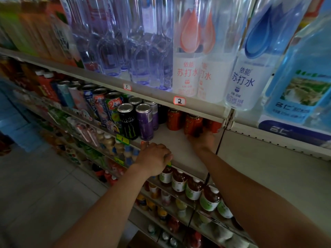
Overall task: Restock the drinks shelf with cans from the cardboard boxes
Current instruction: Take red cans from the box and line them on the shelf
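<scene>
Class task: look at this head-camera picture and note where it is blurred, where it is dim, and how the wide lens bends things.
Head view: the far-left cartons and floor smear into blur; the can shelf lies in shadow, dimming the red cans by the right hand; the water bottles above are brightly lit; shelf edges slant and bottles fan outward from lens distortion.
</scene>
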`<state>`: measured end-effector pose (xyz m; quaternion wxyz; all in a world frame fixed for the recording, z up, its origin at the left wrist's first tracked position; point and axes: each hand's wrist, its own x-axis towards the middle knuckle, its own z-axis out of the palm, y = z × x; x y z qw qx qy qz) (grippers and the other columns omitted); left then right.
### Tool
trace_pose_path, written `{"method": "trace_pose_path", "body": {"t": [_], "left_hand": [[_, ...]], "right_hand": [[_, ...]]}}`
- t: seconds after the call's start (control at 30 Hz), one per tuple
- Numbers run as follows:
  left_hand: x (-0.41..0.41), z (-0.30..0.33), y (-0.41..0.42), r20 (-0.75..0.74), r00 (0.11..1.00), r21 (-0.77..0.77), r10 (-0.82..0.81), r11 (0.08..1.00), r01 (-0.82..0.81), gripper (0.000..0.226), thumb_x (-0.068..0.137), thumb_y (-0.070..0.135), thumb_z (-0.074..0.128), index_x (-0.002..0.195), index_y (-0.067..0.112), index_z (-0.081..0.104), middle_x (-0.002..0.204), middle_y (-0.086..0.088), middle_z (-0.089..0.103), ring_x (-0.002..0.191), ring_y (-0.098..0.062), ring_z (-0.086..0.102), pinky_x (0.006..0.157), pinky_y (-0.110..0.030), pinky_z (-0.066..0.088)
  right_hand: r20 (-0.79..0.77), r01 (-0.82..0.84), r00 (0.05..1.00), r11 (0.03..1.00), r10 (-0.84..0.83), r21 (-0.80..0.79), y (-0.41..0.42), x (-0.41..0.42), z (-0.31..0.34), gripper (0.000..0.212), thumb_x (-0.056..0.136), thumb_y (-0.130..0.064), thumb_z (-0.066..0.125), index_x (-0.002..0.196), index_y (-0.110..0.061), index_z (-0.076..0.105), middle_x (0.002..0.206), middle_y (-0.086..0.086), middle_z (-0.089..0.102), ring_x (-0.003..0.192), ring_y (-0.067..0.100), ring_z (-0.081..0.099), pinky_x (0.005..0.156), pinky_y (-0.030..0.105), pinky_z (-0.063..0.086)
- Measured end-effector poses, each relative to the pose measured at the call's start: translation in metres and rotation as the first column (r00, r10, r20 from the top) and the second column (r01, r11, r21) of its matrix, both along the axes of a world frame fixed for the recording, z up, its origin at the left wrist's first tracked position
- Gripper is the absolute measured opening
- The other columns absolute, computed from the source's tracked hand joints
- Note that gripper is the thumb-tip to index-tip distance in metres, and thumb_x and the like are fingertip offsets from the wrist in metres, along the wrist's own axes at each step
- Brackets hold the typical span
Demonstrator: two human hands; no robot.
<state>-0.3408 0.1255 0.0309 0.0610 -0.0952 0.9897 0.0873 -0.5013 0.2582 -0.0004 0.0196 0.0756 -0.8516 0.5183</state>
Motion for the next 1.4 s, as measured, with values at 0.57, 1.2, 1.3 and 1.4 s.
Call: {"method": "trace_pose_path", "body": {"t": [0.57,1.2,1.3,1.4], "left_hand": [[0.109,-0.056,-0.022,-0.65,0.643,0.427,0.404,0.895,-0.13,0.024,0.095,0.019,0.058,0.118,0.014,0.062,0.108,0.007,0.062,0.097,0.001,0.056,0.086,-0.008,0.043],[0.434,-0.555,0.1,0.489,0.075,0.476,0.869,-0.194,-0.858,0.044,0.076,0.034,0.048,0.116,0.019,0.06,0.088,-0.002,0.07,0.078,-0.026,0.068,0.073,-0.03,0.05],[0.439,-0.612,0.09,0.483,0.057,0.482,0.874,-0.211,-0.85,0.04,0.084,0.032,0.053,0.121,0.016,0.057,0.092,-0.001,0.07,0.082,-0.023,0.066,0.076,-0.029,0.048],[0.449,-0.654,0.082,0.476,0.0,0.482,0.88,-0.261,-0.837,0.029,0.09,0.018,0.061,0.119,0.017,0.058,0.095,0.001,0.068,0.085,-0.02,0.065,0.076,-0.028,0.048]], "right_hand": [[-0.318,-0.462,0.867,0.858,0.384,-0.224,0.0,0.158,0.043,0.017,0.088,-0.021,0.072,0.086,-0.013,0.057,0.074,0.002,0.06,0.063,0.016,0.057,0.057,0.027,0.044],[0.707,-0.943,0.137,-0.128,0.694,0.309,-0.064,0.386,-0.591,0.045,0.082,-0.016,0.075,0.121,-0.001,0.059,0.119,0.019,0.061,0.113,0.032,0.056,0.09,0.026,0.034],[0.698,-0.903,0.052,-0.266,0.714,0.339,-0.087,0.41,-0.656,0.072,0.085,-0.022,0.071,0.147,-0.007,0.039,0.146,0.016,0.044,0.136,0.029,0.041,0.109,0.028,0.027],[0.702,-0.872,-0.002,-0.345,0.712,0.348,-0.103,0.427,-0.706,0.083,0.081,-0.019,0.072,0.153,-0.017,0.03,0.151,0.015,0.037,0.139,0.03,0.037,0.112,0.034,0.033]]}}
